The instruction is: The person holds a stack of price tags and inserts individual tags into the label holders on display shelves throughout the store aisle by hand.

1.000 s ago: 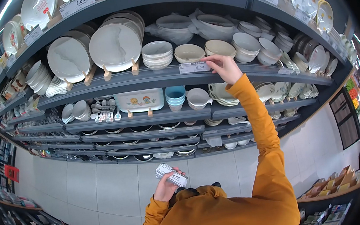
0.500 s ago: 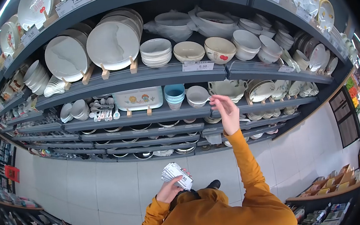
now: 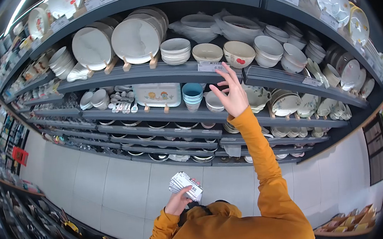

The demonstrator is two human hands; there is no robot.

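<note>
A fanned stack of white price labels (image 3: 186,186) is gripped in my left hand (image 3: 177,202), low in front of my body. My right hand (image 3: 230,92) is raised before the shelves with its thumb and fingers apart and nothing between them. Its fingertips are nearest to the 6.50 price label (image 3: 210,67) on the shelf edge and overlap the label's right end; whether they touch it I cannot tell. Just above stand a cream bowl (image 3: 207,52) and a bowl with a red motif (image 3: 239,54). A small white bowl (image 3: 214,101) is partly behind my right hand.
White plates (image 3: 135,41) stand on wooden holders at the upper left. Blue cups (image 3: 193,96) and a patterned tray (image 3: 158,95) are on the shelf below. Stacked bowls (image 3: 268,50) lie to the right. Tiled floor (image 3: 118,177) runs below the shelves.
My right hand has risen from the lower shelf to the label's edge, fingers spreading. My left hand still holds the labels. The view has turned slightly, so the shelves appear tilted and shifted right.
</note>
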